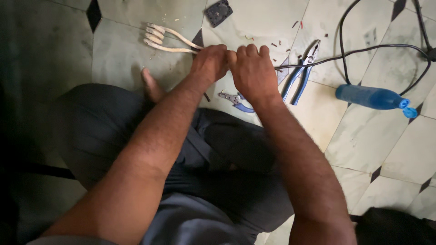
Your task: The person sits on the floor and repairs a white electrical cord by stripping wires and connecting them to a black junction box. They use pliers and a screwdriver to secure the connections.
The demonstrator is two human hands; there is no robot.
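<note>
Risk: Because both fists meet right where the black cable (363, 49) joins the white coiled heating element (164, 38), a hard pull could, I judge, slip the joint apart or jab a bare wire end into a fingertip.
Second risk: Since stripped bits of insulation (277, 44) lie scattered just beyond the knuckles, they could be knelt on or lost among the tiles.
Left hand: The left hand (208, 63) is curled tight, its fingers (218, 49) wrapped round the straight legs of the element, whose coil sticks out to the far left of the fist.
Right hand: The right hand (252, 69) is also clenched, fingers (254, 50) folded down over the cable end; what lies inside the fist I cannot tell.
Tools: Blue-handled pliers (300, 72) rest just right of the right fingers; a smaller wire stripper (235, 100) lies under the wrist.
Further off: A blue bottle (373, 97) lies well to the right, a dark plug cover (218, 12) beyond the fingers, all on the tiled floor (127, 50).
</note>
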